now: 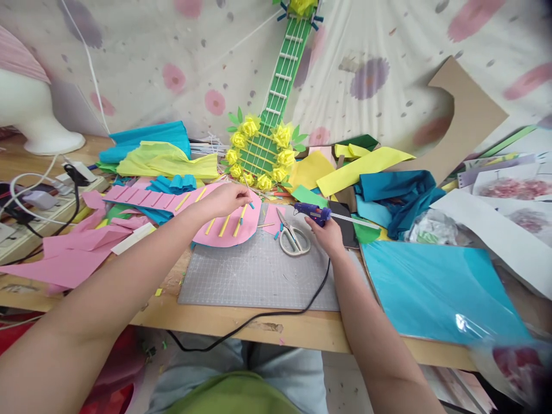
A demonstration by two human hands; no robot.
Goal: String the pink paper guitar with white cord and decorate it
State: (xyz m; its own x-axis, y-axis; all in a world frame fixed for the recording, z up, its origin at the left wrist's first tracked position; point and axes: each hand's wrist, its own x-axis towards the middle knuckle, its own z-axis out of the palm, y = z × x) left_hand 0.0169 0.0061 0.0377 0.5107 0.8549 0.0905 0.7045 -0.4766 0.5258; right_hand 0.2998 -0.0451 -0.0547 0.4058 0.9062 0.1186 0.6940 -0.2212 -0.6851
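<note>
Curving over the wooden table [310, 333] edge, well below the right fingers, a black cord [276, 313] climbs out of sight behind that wrist. Beyond it the grey cutting mat [254, 282] spreads beneath both hands, and the scissors [291, 232] lie on it, between the two sets of fingers.

From where I stand, the right hand [326, 233] has its fingers wrapped about the purple glue gun [313, 213], a pale glue stick [356, 219] poking out behind; whether a finger presses the trigger I cannot tell. The gun looks fairly light but stiff, best held by the handle, well away from the nozzle, which may be hot.

The left hand [224, 198] keeps thumb and forefinger narrow, with what appears to be a small blue paper roll [252, 204] pinched at the tips. It should weigh next to nothing and crush easily, so a gentle grip by one end would suit.

Just under those fingers lies the pink guitar-shaped cutout [230, 225], crossed by yellow strips [223, 226]. It looks light and bendable, safest steadied by its rim.

Past the left fingertips leans a green guitar model [282, 86] ringed with yellow paper flowers [282, 134], against a patterned curtain [241, 34].
</note>
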